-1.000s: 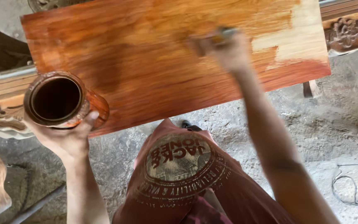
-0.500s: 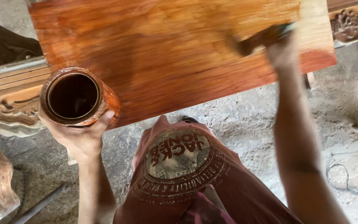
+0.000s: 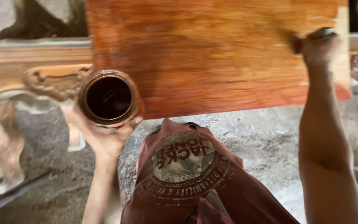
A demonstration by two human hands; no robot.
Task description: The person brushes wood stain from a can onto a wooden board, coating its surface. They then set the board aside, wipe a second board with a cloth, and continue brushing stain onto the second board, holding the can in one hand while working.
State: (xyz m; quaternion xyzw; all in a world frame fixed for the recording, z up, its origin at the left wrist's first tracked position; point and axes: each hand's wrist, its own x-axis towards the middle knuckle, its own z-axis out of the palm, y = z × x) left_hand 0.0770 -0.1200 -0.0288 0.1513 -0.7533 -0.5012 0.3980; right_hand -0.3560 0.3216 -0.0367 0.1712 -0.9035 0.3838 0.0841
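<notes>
A wooden board is being coated with a reddish-brown stain. It is lying flat across carved wooden furniture, above a rough grey floor. Most of its face is already showing a wet orange-red colour, while a pale bare strip is being left along the right edge.

The right hand is closed around a brush, which is being held against the board near its upper right corner. The brush is blurred, so its bristles cannot be made out clearly. The left hand is gripping a round tin from beneath, fingers wrapped round its side; the tin is being held upright just beside the board's lower left corner, and a dark liquid is showing inside.

For the step to be done well, the brush is probably best drawn in long strokes along the grain, which is running from left to right here, so that no cross marks are being left. The pale strip at the right edge is likely needing the most care: the stain should be carried right out to the edge and blended back into the wet area, so that no hard line is being formed. The tin is best kept level and close, so that drips are being caught over the floor and not on the finished face.
</notes>
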